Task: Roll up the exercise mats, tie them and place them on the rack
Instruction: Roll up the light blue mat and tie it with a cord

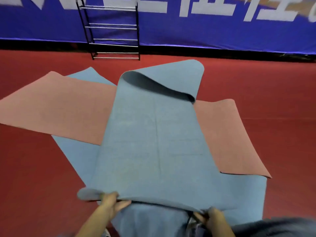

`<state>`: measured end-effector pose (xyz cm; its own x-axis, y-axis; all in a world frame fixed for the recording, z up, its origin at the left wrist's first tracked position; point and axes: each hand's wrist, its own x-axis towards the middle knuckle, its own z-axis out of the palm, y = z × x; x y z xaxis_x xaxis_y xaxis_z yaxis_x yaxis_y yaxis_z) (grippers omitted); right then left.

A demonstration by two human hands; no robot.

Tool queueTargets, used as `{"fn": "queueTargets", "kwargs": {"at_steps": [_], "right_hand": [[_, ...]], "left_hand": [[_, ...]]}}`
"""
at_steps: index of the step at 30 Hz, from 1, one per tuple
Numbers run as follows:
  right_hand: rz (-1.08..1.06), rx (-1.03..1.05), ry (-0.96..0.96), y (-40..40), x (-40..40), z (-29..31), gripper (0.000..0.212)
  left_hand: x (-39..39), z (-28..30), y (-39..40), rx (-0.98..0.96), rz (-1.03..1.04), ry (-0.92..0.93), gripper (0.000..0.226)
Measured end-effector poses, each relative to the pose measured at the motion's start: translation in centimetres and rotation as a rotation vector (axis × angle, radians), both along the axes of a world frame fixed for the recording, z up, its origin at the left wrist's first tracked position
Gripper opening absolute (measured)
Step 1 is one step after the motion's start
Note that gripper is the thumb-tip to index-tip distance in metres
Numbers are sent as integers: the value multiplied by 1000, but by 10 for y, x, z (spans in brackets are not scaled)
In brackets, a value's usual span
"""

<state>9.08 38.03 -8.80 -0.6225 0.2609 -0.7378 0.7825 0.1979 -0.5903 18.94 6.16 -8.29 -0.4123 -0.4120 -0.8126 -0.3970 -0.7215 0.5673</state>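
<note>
A blue-grey mat (pixel 153 134) lies on top of the pile, its far end folded back on itself. My left hand (pixel 112 203) grips its near edge at the left, and my right hand (pixel 213 218) grips the same edge at the right, lifting it off the floor. Under it a pink mat (pixel 56 108) lies crosswise, showing on both sides. Another blue-grey mat (pixel 75 156) lies beneath the pink one. The black rack (pixel 111 29) with silver bars stands against the far wall, with nothing on its shelves.
The red floor (pixel 34 177) spreads all around the mats. A blue banner wall (pixel 205 28) with white lettering closes off the back. My dark clothing shows at the lower right corner.
</note>
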Motion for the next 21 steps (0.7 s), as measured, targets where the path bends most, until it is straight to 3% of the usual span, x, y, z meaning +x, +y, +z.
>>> {"fn": "queueTargets", "kwargs": {"at_steps": [2, 4, 6, 10, 12, 14, 16, 18, 21], "right_hand": [[-115, -150, 3, -1, 6, 2, 12], [-367, -284, 29, -5, -1, 8, 31], [-445, -304, 56, -7, -8, 1, 39], [-438, -249, 9, -6, 0, -9, 28], [-432, -306, 20, -10, 1, -4, 27], [-467, -429, 39, -18, 3, 5, 38], [-453, -473, 42, -28, 5, 12, 46], [-420, -449, 28, -33, 8, 12, 44], [-368, -429, 27, -40, 12, 12, 34]], "left_hand": [[17, -9, 9, 97, 86, -26, 24], [23, -13, 10, 149, 100, -34, 24], [17, -10, 8, 133, 97, -32, 32], [-28, 46, 5, -119, -30, 152, 59], [-53, 92, 7, -271, -124, 295, 57], [-64, 126, 9, -401, -170, 419, 47], [-52, 131, 9, -457, -102, 471, 39], [-18, 103, 7, -442, 61, 383, 40], [35, 39, -1, -292, 245, 71, 52]]}}
